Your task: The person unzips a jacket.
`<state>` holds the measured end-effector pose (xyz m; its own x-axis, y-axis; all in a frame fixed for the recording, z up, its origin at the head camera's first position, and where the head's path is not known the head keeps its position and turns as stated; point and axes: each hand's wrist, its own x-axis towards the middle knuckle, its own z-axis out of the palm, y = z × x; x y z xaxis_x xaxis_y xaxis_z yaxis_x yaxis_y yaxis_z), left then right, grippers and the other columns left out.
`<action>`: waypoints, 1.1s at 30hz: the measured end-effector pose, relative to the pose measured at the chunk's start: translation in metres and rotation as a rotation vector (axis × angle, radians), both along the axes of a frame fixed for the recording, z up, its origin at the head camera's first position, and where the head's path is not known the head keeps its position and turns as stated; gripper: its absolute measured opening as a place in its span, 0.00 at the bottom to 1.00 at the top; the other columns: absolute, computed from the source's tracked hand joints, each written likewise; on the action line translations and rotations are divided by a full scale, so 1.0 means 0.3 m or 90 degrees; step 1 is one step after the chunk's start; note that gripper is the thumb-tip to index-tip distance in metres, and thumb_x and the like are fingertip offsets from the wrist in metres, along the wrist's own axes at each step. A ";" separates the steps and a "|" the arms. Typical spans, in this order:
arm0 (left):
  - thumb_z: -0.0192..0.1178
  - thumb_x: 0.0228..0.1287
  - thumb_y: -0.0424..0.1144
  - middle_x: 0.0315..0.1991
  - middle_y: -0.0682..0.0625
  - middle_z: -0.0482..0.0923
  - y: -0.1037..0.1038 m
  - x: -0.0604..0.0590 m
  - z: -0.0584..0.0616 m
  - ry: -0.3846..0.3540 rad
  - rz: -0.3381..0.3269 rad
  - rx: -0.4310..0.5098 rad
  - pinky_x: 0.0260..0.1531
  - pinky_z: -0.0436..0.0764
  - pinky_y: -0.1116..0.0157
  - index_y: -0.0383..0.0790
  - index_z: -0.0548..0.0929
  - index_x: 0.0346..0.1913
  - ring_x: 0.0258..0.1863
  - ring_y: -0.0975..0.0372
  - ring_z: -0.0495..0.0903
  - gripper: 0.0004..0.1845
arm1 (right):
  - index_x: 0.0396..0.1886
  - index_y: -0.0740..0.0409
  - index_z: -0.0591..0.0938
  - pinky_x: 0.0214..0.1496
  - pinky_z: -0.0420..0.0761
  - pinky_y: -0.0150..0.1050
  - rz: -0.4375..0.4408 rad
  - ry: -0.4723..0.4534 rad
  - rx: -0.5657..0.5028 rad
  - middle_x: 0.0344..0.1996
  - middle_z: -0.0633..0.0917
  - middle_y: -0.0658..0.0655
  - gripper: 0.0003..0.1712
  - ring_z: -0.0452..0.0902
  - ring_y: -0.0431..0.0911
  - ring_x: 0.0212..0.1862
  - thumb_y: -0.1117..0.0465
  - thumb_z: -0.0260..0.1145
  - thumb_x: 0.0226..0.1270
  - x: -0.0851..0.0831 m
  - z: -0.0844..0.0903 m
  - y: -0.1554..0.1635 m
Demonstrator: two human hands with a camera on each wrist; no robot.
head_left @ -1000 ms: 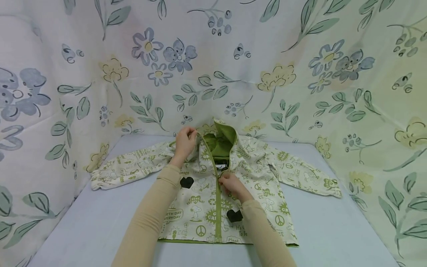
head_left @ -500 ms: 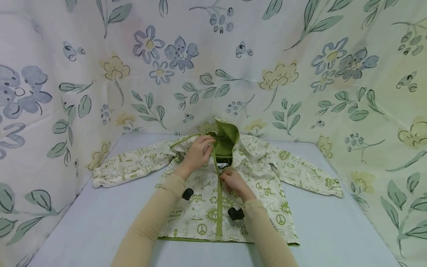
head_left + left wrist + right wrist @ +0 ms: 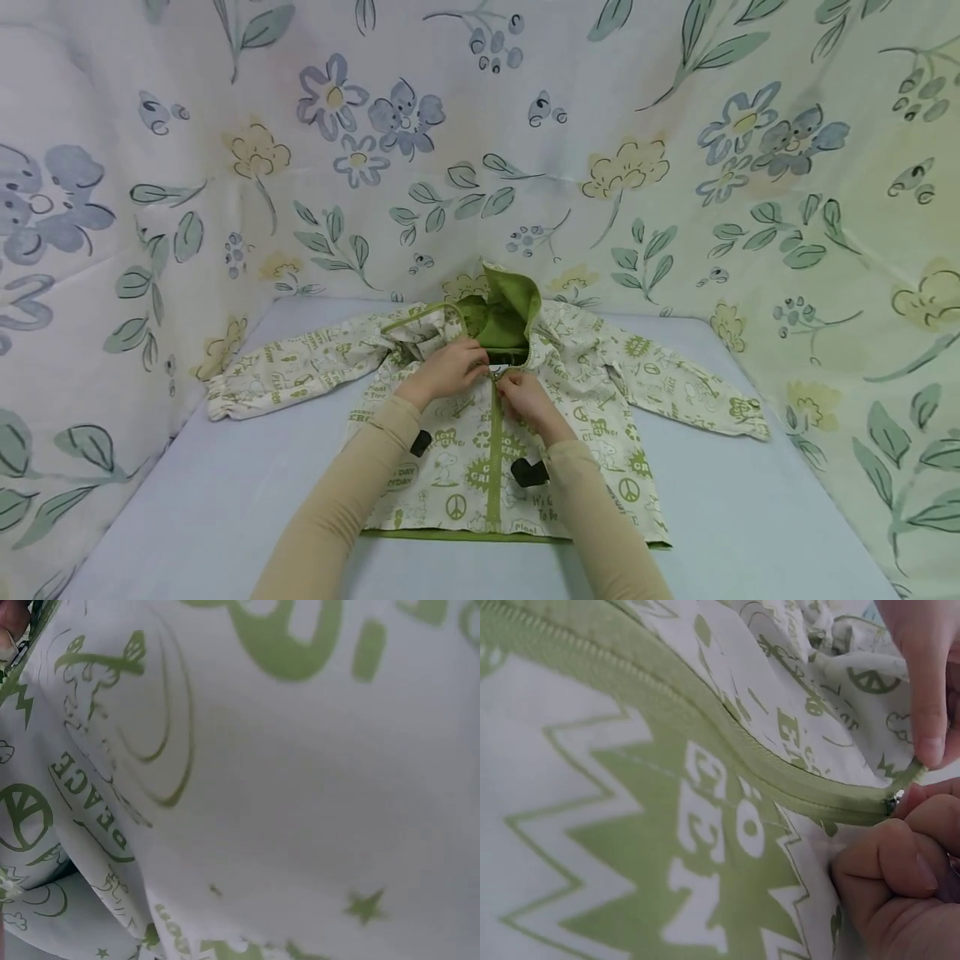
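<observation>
jacket [image 3: 480, 433] is a matt woven cloth, cream with green print, kinda smooth; hood [image 3: 501, 321] lining looks like softer plain green fabric. zipper [image 3: 705, 742] tape is ribbed green cloth. worktop [image 3: 225, 500] cover is smooth matt pale blue, backdrop [image 3: 480, 125] floral printed cloth

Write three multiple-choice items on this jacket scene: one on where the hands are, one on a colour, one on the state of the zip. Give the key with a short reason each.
1. Where do the left hand and right hand meet?
A. at the hem
B. on the zip below the hood
C. on one sleeve

2. What colour is the hood's lining?
A. green
B. blue
C. red

3. How does the jacket front stand?
A. fully open
B. closed from the hem to the hands
C. turned inside out

Key: B, both hands sit at the chest under the hood; A, the lining shows green; B, the green zip band runs joined up to the fingers.
</observation>
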<state>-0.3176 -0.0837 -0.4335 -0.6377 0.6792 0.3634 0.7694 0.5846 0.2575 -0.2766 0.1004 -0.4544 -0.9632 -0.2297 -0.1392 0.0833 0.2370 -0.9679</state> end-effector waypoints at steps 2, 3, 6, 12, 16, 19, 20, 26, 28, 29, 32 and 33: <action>0.56 0.67 0.38 0.37 0.53 0.76 0.001 -0.005 -0.008 -0.037 0.010 0.025 0.38 0.74 0.67 0.42 0.82 0.40 0.37 0.63 0.74 0.06 | 0.24 0.64 0.74 0.13 0.57 0.35 -0.011 -0.009 -0.007 0.07 0.61 0.49 0.17 0.52 0.40 0.10 0.62 0.48 0.72 0.000 0.000 -0.001; 0.56 0.67 0.37 0.36 0.53 0.76 0.003 -0.006 -0.011 -0.059 0.015 0.043 0.38 0.74 0.67 0.42 0.82 0.39 0.36 0.63 0.74 0.06 | 0.25 0.65 0.74 0.14 0.57 0.34 -0.018 -0.020 -0.020 0.08 0.61 0.49 0.17 0.51 0.40 0.11 0.61 0.49 0.72 0.000 -0.003 -0.003; 0.55 0.67 0.37 0.35 0.53 0.76 0.009 -0.008 -0.020 -0.123 0.039 0.091 0.36 0.75 0.66 0.40 0.82 0.40 0.35 0.63 0.75 0.07 | 0.26 0.67 0.75 0.14 0.57 0.34 -0.025 -0.032 -0.046 0.07 0.61 0.49 0.17 0.50 0.40 0.10 0.61 0.50 0.73 -0.005 -0.013 -0.009; 0.54 0.69 0.38 0.36 0.53 0.75 0.017 -0.009 -0.025 -0.197 0.088 0.121 0.33 0.75 0.65 0.39 0.82 0.41 0.33 0.64 0.74 0.08 | 0.27 0.66 0.75 0.13 0.56 0.33 -0.022 -0.054 -0.071 0.06 0.60 0.48 0.16 0.48 0.39 0.10 0.63 0.50 0.73 -0.007 -0.029 -0.017; 0.54 0.69 0.37 0.38 0.51 0.76 0.020 -0.015 -0.023 -0.215 0.101 0.136 0.34 0.75 0.64 0.36 0.82 0.42 0.34 0.62 0.74 0.09 | 0.28 0.66 0.75 0.14 0.57 0.33 -0.018 -0.068 -0.070 0.07 0.59 0.48 0.15 0.48 0.39 0.10 0.62 0.50 0.72 -0.002 -0.030 -0.019; 0.54 0.68 0.36 0.39 0.50 0.76 0.021 -0.019 -0.019 -0.219 0.107 0.142 0.35 0.75 0.63 0.35 0.82 0.43 0.36 0.61 0.75 0.09 | 0.28 0.65 0.75 0.15 0.58 0.33 -0.015 -0.073 -0.062 0.07 0.59 0.48 0.15 0.50 0.39 0.11 0.61 0.49 0.73 0.002 -0.027 -0.021; 0.55 0.68 0.36 0.39 0.50 0.77 0.022 -0.020 -0.018 -0.218 0.110 0.141 0.35 0.75 0.63 0.35 0.82 0.43 0.36 0.60 0.75 0.09 | 0.28 0.65 0.75 0.15 0.58 0.33 -0.012 -0.075 -0.058 0.07 0.59 0.48 0.16 0.50 0.39 0.11 0.61 0.49 0.73 0.005 -0.026 -0.021; 0.56 0.67 0.37 0.40 0.49 0.77 0.026 -0.026 -0.014 -0.223 0.128 0.132 0.34 0.76 0.63 0.35 0.83 0.43 0.36 0.60 0.76 0.10 | 0.26 0.65 0.74 0.15 0.57 0.33 0.000 -0.094 -0.072 0.07 0.57 0.48 0.16 0.48 0.39 0.11 0.62 0.49 0.73 0.011 -0.028 -0.020; 0.56 0.67 0.37 0.41 0.48 0.77 0.027 -0.027 -0.010 -0.236 0.128 0.138 0.34 0.76 0.63 0.35 0.83 0.43 0.35 0.60 0.76 0.10 | 0.26 0.64 0.74 0.16 0.57 0.33 -0.002 -0.099 -0.071 0.07 0.57 0.48 0.16 0.48 0.40 0.11 0.62 0.49 0.73 0.010 -0.030 -0.018; 0.56 0.67 0.37 0.41 0.48 0.77 0.026 -0.029 -0.009 -0.243 0.130 0.144 0.33 0.76 0.63 0.35 0.83 0.44 0.35 0.61 0.75 0.10 | 0.26 0.64 0.74 0.16 0.57 0.33 -0.004 -0.098 -0.067 0.07 0.57 0.48 0.16 0.48 0.40 0.11 0.62 0.49 0.73 0.010 -0.031 -0.017; 0.56 0.67 0.37 0.42 0.48 0.76 0.024 -0.028 -0.004 -0.269 0.138 0.163 0.31 0.75 0.63 0.34 0.82 0.44 0.33 0.61 0.75 0.10 | 0.26 0.64 0.75 0.16 0.58 0.34 -0.006 -0.096 -0.051 0.07 0.57 0.48 0.16 0.50 0.40 0.11 0.62 0.49 0.72 0.011 -0.032 -0.013; 0.56 0.67 0.37 0.43 0.47 0.76 0.023 -0.027 -0.002 -0.278 0.141 0.170 0.30 0.75 0.62 0.34 0.82 0.44 0.32 0.61 0.75 0.10 | 0.26 0.64 0.75 0.16 0.59 0.34 -0.005 -0.096 -0.046 0.07 0.57 0.48 0.16 0.51 0.40 0.11 0.62 0.50 0.72 0.011 -0.032 -0.012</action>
